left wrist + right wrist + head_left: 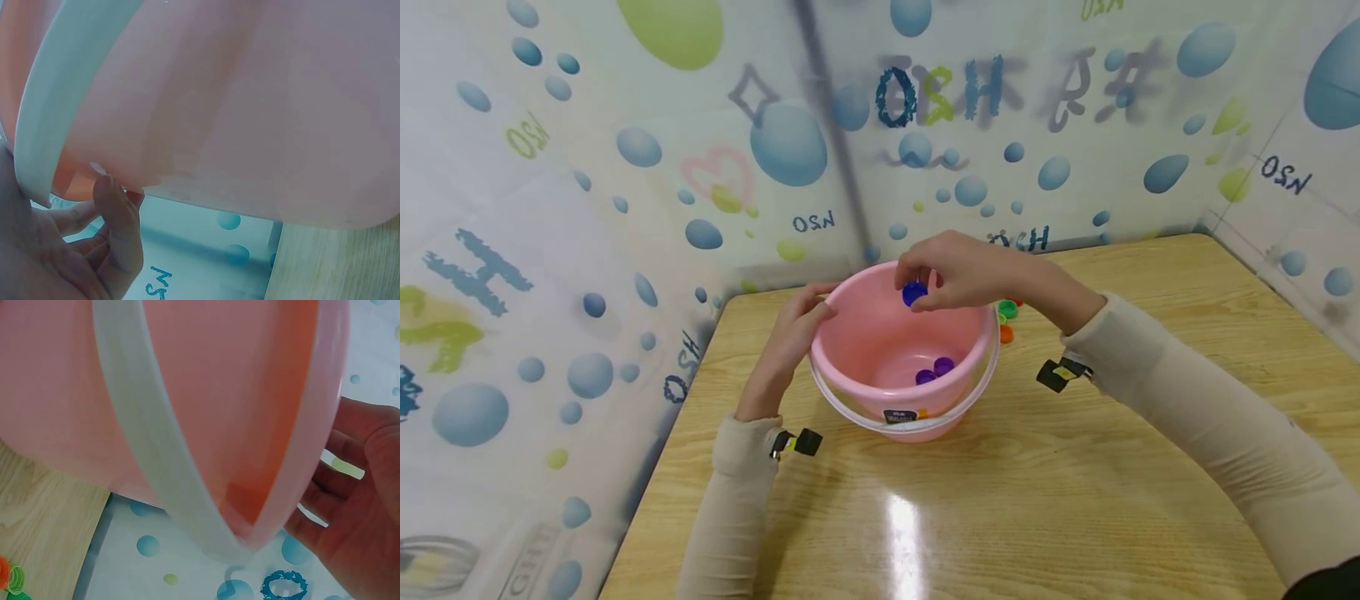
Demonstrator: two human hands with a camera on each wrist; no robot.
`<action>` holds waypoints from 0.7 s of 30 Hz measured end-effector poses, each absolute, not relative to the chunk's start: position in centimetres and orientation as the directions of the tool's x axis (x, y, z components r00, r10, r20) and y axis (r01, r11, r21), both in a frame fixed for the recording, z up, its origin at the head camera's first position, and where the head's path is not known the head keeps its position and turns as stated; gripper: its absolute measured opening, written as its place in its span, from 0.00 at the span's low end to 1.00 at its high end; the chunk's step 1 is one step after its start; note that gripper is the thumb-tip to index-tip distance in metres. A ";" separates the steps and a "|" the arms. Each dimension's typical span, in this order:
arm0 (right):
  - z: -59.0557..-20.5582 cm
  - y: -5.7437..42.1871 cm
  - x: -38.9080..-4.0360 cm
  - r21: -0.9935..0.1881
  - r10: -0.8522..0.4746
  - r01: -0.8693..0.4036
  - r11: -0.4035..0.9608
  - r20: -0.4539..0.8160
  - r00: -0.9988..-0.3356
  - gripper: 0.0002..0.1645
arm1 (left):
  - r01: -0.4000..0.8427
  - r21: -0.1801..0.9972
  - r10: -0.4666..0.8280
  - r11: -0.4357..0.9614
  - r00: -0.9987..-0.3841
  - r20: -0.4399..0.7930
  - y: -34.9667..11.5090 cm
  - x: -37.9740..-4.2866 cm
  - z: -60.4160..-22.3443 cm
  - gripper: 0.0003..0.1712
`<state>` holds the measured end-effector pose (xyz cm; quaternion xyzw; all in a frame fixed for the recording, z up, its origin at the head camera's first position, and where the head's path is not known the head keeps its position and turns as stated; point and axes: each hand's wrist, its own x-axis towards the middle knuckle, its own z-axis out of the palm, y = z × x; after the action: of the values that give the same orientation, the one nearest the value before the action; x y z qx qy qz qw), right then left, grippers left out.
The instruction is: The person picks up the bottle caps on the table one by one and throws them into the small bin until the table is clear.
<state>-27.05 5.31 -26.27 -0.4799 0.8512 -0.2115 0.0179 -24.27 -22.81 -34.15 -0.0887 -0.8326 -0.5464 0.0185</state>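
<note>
A pink bucket [872,325] with a white handle [988,375] stands on the table, its mouth tilted toward the head camera. My left hand [790,333] grips the rim at the left; in the left wrist view its curled fingers [115,219] show beside the bucket wall. Over the bucket's mouth, my right hand [966,271] pinches a dark blue bottle cap [914,293] between thumb and fingers. Two purple bottle caps [943,366] lie on the bucket's bottom. In the right wrist view the bucket's rim [306,444] hides my fingertips and the blue cap.
Right of the bucket, several bottle caps lie on the wooden table [1075,500], among them a green cap [1008,309] and an orange cap [1007,334], partly behind the bucket and my right arm. A printed curtain [850,200] hangs behind the table and along both sides.
</note>
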 end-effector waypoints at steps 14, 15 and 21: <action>-26.0 5.2 -26.9 -0.370 -0.837 -0.823 0.431 0.175 -0.518 0.15 | 0.176 0.907 0.137 0.384 -0.982 0.132 -22.9 -24.4 -34.2 0.20; -26.0 5.2 -26.9 -0.368 -0.838 -0.823 0.432 0.173 -0.518 0.15 | 0.175 0.907 0.137 0.383 -0.982 0.132 -22.9 -24.3 -34.2 0.20; -25.7 5.0 -27.0 -0.342 -0.841 -0.827 0.446 0.158 -0.518 0.15 | 0.174 0.904 0.131 0.390 -0.983 0.132 -22.8 -24.2 -34.1 0.20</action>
<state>-26.99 5.00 -25.70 -0.4905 0.8501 -0.1908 0.0174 -24.25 -22.78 -34.13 -0.0914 -0.8334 -0.5448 0.0194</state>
